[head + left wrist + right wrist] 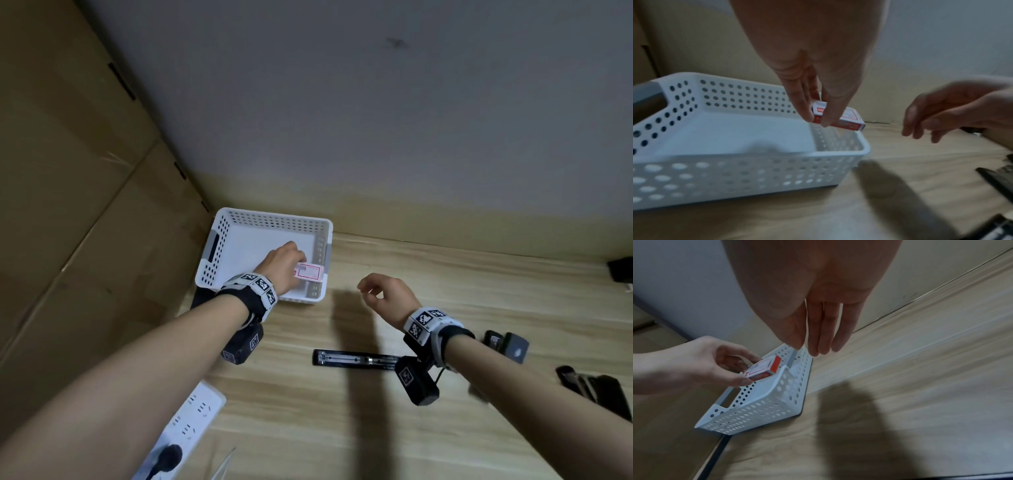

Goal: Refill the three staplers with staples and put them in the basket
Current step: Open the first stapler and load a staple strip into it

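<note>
Pinching red-and-white staple box [840, 119], lettering unreadable

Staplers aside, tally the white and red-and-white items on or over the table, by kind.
basket: 1
power strip: 1
staple box: 1
Total: 3

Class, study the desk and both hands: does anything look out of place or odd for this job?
Yes. The left hand pinches the red-and-white staple box over the white basket, which is meant for staplers and holds none. An opened stapler lies flat on the desk, while the right hand holds nothing.
</note>
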`<state>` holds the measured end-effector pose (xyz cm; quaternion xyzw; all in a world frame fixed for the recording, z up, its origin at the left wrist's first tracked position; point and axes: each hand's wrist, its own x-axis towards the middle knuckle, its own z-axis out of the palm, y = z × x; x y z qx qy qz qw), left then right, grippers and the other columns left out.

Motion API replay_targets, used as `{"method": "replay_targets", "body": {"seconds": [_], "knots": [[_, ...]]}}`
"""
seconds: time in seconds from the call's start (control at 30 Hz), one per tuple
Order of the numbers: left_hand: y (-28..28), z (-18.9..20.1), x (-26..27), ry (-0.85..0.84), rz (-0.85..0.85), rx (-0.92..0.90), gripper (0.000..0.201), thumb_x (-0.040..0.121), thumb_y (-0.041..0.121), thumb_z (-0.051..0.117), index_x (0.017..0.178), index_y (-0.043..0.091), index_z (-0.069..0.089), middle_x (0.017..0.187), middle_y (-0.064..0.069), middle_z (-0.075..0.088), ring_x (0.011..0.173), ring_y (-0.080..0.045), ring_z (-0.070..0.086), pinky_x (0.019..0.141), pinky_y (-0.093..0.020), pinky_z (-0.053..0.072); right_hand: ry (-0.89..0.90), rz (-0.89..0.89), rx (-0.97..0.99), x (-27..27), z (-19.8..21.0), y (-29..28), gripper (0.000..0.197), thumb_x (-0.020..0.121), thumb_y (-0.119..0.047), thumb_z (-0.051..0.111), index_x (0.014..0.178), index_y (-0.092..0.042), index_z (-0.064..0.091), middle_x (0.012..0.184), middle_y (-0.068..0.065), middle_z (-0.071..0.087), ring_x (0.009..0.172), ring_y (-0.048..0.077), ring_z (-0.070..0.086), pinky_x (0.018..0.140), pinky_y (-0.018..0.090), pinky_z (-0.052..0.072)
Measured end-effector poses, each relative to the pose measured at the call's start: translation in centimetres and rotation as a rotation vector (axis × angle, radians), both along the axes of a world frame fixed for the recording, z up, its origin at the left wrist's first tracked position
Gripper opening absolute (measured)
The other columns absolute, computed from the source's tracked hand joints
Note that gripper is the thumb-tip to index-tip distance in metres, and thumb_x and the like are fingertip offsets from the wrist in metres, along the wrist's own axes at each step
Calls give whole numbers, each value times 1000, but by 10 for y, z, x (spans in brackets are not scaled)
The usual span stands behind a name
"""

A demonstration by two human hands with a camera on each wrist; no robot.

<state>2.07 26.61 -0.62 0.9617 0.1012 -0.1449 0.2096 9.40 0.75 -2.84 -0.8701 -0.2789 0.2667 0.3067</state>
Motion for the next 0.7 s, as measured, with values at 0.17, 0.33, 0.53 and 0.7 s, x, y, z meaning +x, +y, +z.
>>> {"method": "replay_targets", "body": {"seconds": [0.17,0.33,0.53,0.7], "knots": [[-53,18,2,-46,-30,-101,31,75,16,76,105,14,69,107,-3,59,94,-22,58,79,-28,44,81,-33,82,-7,15,-7,53,77,-19,71,126,-27,51,102,-10,64,78,9,64,76,28,52],[-109,17,5,-39,-49,-188,31,71,12,74,100,18,68,99,-1,67,88,-19,61,74,-27,47,1,-32,88,-10,17,-37,48,72,-19,75,117,-21,62,101,-4,67,72,16,62,75,30,52],[-151,4,12,6,-95,-218,32,69,15,73,100,22,70,94,3,69,84,-18,62,74,-33,53,44,-97,17,-1,-2,-86,44,68,-21,81,110,-21,69,98,-4,71,76,15,65,77,29,52],[-166,-14,21,51,-106,-162,33,73,19,73,105,24,69,100,4,69,88,-18,62,74,-33,52,64,-119,-8,10,-22,-106,42,69,-20,83,109,-18,70,99,-1,72,76,16,65,77,30,52]]}}
